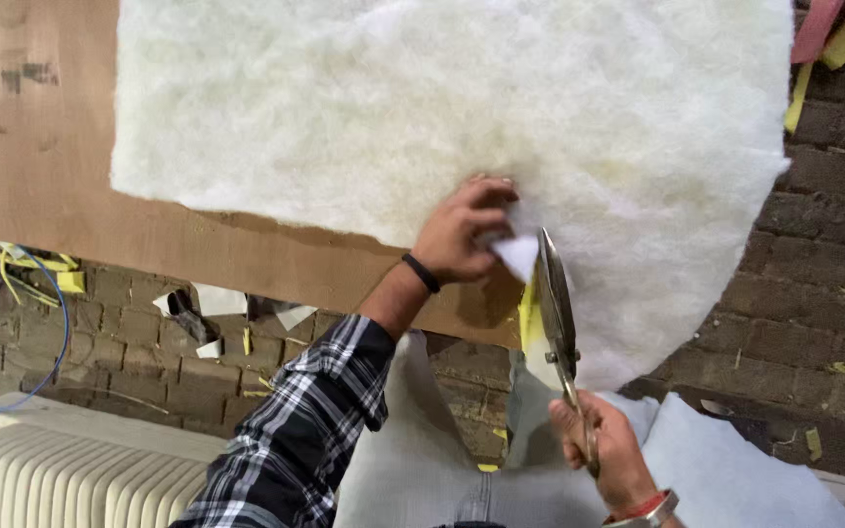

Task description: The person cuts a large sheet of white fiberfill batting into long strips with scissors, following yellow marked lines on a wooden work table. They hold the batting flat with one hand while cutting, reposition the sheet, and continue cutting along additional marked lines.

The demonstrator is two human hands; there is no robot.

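Shears biting into fluffy white batting on a board

The left hand (462, 233) pinches a cut corner of the wadding (442, 108) (soft, fibrous, its edge curving), which lies over a brown plywood board (41, 147). The right hand (603, 445) is closed round the handles of long steel shears (555, 303), blades slightly parted at the batting's lower edge. With those fingers so near the blades, a nick looks possible; loose fibre could also snag and tear raggedly.
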